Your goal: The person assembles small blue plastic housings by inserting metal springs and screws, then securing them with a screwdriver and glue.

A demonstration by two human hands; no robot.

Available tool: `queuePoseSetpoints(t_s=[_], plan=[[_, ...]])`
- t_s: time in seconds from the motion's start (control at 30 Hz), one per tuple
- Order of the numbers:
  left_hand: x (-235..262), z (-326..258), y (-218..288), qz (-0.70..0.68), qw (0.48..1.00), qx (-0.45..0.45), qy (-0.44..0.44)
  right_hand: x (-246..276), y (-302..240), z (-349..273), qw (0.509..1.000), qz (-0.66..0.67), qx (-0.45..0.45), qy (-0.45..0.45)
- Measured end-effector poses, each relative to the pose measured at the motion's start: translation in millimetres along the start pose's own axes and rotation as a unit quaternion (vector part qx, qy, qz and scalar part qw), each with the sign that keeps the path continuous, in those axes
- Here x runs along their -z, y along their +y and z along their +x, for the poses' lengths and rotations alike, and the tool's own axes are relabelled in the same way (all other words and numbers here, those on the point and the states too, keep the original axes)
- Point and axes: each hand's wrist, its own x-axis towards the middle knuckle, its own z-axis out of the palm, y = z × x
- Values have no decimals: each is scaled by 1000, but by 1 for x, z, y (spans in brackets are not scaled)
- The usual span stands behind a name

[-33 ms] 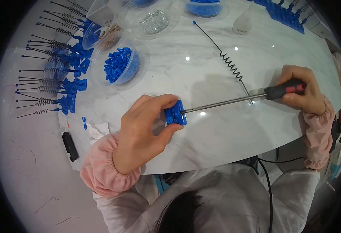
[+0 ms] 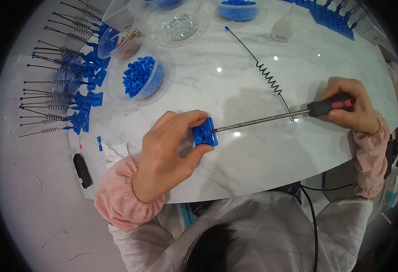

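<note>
The worktop [image 2: 253, 170] is white with grey marbling and a curved edge. A black coiled wire [image 2: 268, 78] with a blue tip lies slantwise across it. Near the far left stands a clear tub [image 2: 113, 75] of small blue pieces; farther back are a second tub [image 2: 202, 28] with silvery bits and a third [image 2: 237, 17] with blue ones. A whitish bottle [image 2: 282, 31] stands at the back. Nearer the left edge lie a small blue piece [image 2: 99, 143], crumpled white paper [image 2: 116, 152] and a black stick-shaped object [image 2: 81, 171].
</note>
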Motion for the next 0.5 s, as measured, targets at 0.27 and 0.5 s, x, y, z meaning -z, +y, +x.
queuePoseSetpoints(t_s=[0.27, 0.5], plan=[[0, -4, -5, -15, 999, -43, 2, -2, -33, -5, 984, -149, 94, -39], [-4, -4, -12, -18, 999, -44, 5, 20, 3, -57, 984, -15, -21, 176]])
